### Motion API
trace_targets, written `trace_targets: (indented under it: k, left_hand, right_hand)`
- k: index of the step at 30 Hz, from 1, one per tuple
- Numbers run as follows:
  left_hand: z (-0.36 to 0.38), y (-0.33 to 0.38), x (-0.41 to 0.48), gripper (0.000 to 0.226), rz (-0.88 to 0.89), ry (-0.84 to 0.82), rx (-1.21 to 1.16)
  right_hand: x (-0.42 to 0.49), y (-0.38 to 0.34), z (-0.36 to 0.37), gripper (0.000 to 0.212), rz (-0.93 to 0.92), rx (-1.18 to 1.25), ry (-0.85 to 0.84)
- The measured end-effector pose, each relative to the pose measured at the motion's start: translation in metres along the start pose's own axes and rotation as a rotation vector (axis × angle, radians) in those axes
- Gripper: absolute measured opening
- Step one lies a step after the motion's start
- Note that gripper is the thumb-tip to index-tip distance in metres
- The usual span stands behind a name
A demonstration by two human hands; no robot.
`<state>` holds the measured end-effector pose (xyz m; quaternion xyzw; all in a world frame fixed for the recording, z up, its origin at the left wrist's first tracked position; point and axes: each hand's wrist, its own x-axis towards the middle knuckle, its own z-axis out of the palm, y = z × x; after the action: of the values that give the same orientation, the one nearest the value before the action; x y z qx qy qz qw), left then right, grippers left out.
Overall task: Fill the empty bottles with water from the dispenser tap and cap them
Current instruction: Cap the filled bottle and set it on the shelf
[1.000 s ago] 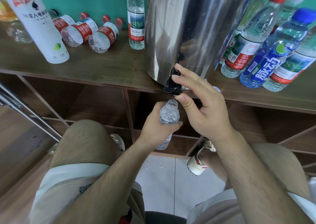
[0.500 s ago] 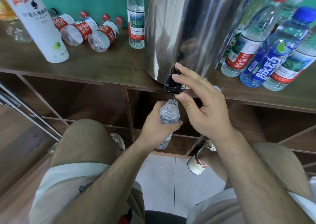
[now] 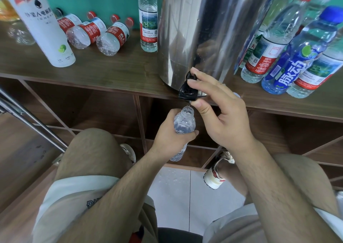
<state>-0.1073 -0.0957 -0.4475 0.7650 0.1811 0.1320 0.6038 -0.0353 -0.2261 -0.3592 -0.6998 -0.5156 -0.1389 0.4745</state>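
- Directly below the tap [image 3: 187, 91], the left hand [image 3: 169, 138] has its grip clamped round the upper body of the small clear bottle [image 3: 184, 125]. Fingers and thumb wrap just under the shoulder.
- Above that grip the neck and open mouth stand free, close under the tap; below it the base pokes out toward the floor.
- On the tap itself, the right hand [image 3: 224, 118] pinches the black lever, with fingertips over the top and the thumb under its front edge.
- A thin thread of water runs from the tap into the bottle's mouth. How full the bottle is cannot be read.
- The bottle looks thin-walled and soft. It is likely light now and will grow heavier as it fills, and a hard squeeze would probably dent it and push water out.
- Splashes would make it slippery, so the stiffer shoulder, where the grip already sits, seems the best hold.
- Behind the tap rises the steel dispenser [image 3: 213, 29], standing on the wooden counter [image 3: 111, 72].
- Left of the tap, red-labelled bottles [image 3: 109, 38] lie on their sides.
- Right of the tap stand capped bottles [image 3: 269, 44].
- Just right of the tap, a small pale round thing peeps from behind the right hand; whether it is the cap cannot be told.
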Motion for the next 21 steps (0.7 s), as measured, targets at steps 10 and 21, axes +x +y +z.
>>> trace_targets:
  k: [10,21]
  left_hand:
    - [0.0,-0.001,-0.001,0.066,-0.012,-0.005,-0.043]
    - [0.001,-0.005,0.003,0.069,-0.014,0.019,-0.037]
  right_hand:
    - [0.006,-0.005,0.0,0.027,0.003,-0.011,0.046]
    - [0.024,-0.007,0.005,0.034,0.136,-0.15,0.238]
